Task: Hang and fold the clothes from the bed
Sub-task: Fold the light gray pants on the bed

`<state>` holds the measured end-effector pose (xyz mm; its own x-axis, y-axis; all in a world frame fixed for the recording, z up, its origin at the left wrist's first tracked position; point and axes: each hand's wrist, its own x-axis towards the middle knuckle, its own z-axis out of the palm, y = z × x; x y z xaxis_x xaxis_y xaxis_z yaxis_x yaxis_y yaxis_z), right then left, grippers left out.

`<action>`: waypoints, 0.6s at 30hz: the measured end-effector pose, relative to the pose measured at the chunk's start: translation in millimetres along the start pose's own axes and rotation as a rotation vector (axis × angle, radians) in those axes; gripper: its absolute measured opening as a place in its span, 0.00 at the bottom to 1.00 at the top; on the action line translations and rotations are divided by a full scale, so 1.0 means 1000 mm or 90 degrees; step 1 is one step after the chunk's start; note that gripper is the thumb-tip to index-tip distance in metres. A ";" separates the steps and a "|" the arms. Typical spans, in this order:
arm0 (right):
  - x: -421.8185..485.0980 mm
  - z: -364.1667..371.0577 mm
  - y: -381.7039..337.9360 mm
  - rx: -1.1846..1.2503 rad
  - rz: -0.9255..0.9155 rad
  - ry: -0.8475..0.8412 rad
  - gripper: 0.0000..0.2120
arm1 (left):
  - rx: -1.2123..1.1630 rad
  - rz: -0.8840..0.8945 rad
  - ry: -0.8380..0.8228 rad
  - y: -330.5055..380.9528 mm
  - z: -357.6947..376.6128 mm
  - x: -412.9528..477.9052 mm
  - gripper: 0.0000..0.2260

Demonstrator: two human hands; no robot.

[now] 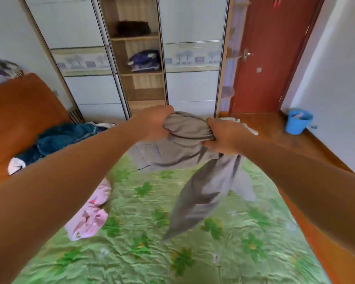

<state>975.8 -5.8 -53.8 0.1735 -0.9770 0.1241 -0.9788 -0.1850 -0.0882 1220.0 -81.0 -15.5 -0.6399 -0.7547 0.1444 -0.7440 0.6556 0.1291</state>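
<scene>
A person looks down along two bare forearms stretched out over a bed covered by a crinkled green quilt with darker green flower prints [193, 249], which fills the lower part of the view. On the quilt at the left lies a crumpled pale pink garment [90, 214]. Above the middle of the bed, the left hand [152, 125] and the right hand [223, 137] are each clenched on the bunched upper edge of a grey cloth garment [184, 144], held up between them. The hands are close together with a fold of grey fabric stretched from one to the other. Below the right hand, a long grey part of the garment hangs down and trails toward the quilt, blurred at its lower end. Another part spreads flat on the far end of the bed under the hands. To the left, a heap of dark blue denim clothing [59, 140] rests on an orange-brown padded surface [19, 111], with a small white item at its near edge. Beyond the bed stands a wardrobe with pale sliding doors [86, 58] and open wooden shelves [140, 72] that hold folded dark items. At the far right are a red-brown door [275, 58] and, on the wooden floor beside the wall, a light blue plastic bucket [298, 121].
</scene>
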 end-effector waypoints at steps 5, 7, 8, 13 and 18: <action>-0.020 -0.031 0.007 0.033 -0.036 0.016 0.21 | 0.075 0.038 0.047 0.033 -0.043 -0.001 0.18; -0.025 -0.039 0.014 0.073 -0.041 -0.021 0.26 | 0.108 0.050 0.045 0.046 -0.050 0.001 0.19; -0.029 -0.043 0.018 0.111 -0.039 -0.055 0.32 | 0.128 0.061 0.045 0.053 -0.053 0.002 0.21; -0.042 -0.057 0.044 0.438 0.089 -0.090 0.32 | 0.355 0.186 0.120 0.078 -0.048 0.002 0.27; -0.029 -0.047 0.056 0.628 0.166 -0.066 0.17 | 0.420 0.348 0.295 0.085 -0.029 -0.009 0.23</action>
<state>910.9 16.9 -16.2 0.0228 -0.9950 -0.0975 -0.4701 0.0754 -0.8794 1168.0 -18.3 22.6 -0.8950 -0.1728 0.4112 -0.4150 0.6607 -0.6256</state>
